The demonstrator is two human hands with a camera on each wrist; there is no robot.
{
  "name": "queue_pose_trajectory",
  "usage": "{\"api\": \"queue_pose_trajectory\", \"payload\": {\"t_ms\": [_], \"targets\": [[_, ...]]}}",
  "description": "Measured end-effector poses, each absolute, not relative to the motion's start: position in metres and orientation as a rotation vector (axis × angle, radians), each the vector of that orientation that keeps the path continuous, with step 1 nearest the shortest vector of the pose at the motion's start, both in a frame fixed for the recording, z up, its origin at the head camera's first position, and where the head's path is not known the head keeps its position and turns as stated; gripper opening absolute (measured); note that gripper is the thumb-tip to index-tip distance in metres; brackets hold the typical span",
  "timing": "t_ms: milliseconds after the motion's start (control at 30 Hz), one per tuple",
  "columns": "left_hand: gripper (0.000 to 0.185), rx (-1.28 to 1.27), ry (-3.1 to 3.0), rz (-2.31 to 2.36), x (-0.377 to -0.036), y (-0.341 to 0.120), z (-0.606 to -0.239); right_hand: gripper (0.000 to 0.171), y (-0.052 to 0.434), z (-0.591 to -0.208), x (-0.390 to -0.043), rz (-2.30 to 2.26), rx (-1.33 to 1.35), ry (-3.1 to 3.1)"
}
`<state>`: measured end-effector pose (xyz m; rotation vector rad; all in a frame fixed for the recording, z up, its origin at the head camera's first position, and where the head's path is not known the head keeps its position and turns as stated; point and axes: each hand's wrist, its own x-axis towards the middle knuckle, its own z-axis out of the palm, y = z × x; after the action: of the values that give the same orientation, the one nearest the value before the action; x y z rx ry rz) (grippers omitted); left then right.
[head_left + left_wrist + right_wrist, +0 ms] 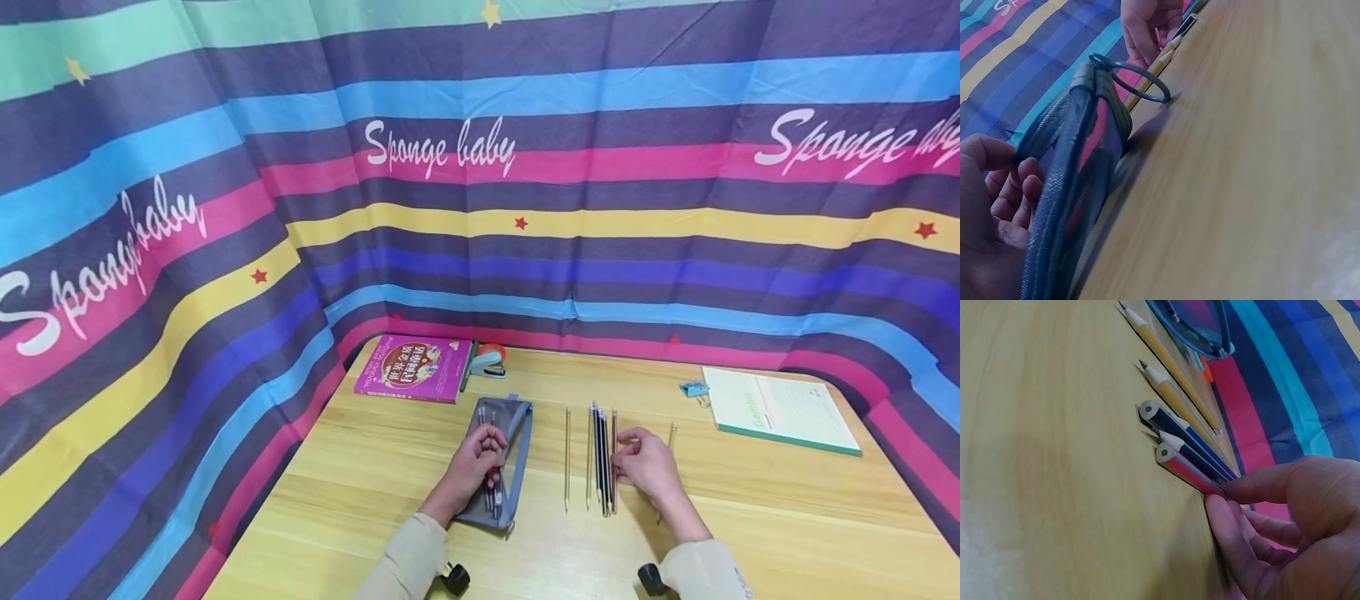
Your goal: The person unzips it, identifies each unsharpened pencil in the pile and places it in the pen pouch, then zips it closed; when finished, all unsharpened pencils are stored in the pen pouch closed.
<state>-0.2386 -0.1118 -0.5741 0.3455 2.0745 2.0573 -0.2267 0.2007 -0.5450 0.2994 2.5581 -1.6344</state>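
Holding the grey pouch (501, 467) on the table (750, 517), the left hand (474, 462) seemingly grips pencils inside, while the right hand (647, 463) pinches the red pencil (1188, 472); lift cleanly, sparing its neighbours.

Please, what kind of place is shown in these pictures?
Probably a study desk: a wooden table closed in by a striped curtain, with a row of pencils, a mesh pencil case and a pink book.
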Motion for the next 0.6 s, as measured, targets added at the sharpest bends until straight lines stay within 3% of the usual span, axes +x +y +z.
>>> {"api": "queue_pose_trajectory", "payload": {"t_ms": [600], "targets": [[0.025, 0.347, 2.059, 2.063, -0.2386, -0.1127, -0.5739, 0.05, 0.2004, -0.541, -0.2236, -1.604, 0.26, 2.583]]}}
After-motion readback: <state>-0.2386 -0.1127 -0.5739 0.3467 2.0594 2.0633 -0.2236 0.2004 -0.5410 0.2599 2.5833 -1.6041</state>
